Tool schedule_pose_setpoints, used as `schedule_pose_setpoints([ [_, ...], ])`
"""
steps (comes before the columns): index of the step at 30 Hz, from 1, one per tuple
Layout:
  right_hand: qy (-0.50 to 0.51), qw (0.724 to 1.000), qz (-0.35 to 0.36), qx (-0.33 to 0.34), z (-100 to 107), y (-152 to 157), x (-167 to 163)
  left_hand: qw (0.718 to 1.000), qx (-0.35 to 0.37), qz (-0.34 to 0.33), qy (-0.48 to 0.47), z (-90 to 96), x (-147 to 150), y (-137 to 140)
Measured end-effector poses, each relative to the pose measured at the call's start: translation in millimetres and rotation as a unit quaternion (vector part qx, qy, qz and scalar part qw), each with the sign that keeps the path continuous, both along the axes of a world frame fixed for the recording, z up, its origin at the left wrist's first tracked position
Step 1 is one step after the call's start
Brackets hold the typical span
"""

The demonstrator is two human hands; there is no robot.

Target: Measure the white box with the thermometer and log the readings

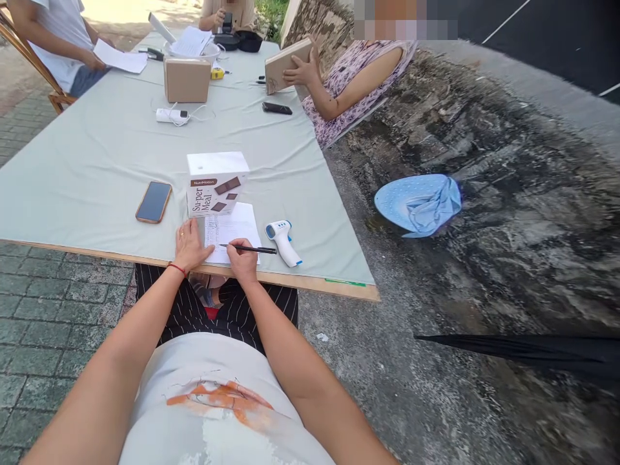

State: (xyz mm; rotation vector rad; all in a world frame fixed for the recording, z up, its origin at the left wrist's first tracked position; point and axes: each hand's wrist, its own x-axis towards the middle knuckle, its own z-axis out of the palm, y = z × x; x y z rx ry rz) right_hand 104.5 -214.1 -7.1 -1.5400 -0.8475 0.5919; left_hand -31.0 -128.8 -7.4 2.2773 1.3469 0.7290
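Observation:
A black pen is held by my right hand, its tip over a sheet of paper with print or writing on it. My left hand lies with fingers stretched out at the paper's left edge, its thumb on the sheet. Just beyond the paper stands a white and brown "Super Meal" box, which covers the sheet's far left corner. To the right of my right hand lies a white and blue infrared thermometer. A phone in an orange case rests left of the box.
The cloth-covered table holds a white power strip, a cardboard box, a black phone and black pans. A person at the right holds a brown box; two others sit farther off. A blue hat lies on the rock.

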Motion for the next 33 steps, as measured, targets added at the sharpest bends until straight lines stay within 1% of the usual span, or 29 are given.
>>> schedule_pose_setpoints([
  [4, -0.028, 0.999, 0.016, -0.007, 4, -4, 0, 1.0, -0.003, 0.007, 0.013, 2.2, 1, -2],
  [7, -0.037, 0.999, 0.017, -0.006, 4, -6, 1, 1.0, -0.001, 0.003, 0.011, -0.9, 1, -2],
  [13, -0.051, 0.998, 0.045, 0.004, 0, -5, -1, 1.0, 0.004, 0.004, 0.004, -8.1, 1, 1],
  [20, -0.069, 0.997, 0.047, 0.0, 0, -5, -2, 1.0, 0.012, 0.0, -0.019, -13.3, 1, 2],
  [28, -0.075, 0.996, 0.049, -0.006, 3, -5, -2, 1.0, 0.002, 0.005, -0.004, -9.9, 2, 1],
  [33, -0.083, 0.995, 0.05, -0.003, 2, -5, -2, 1.0, 0.008, 0.005, -0.008, -11.4, 1, 2],
])
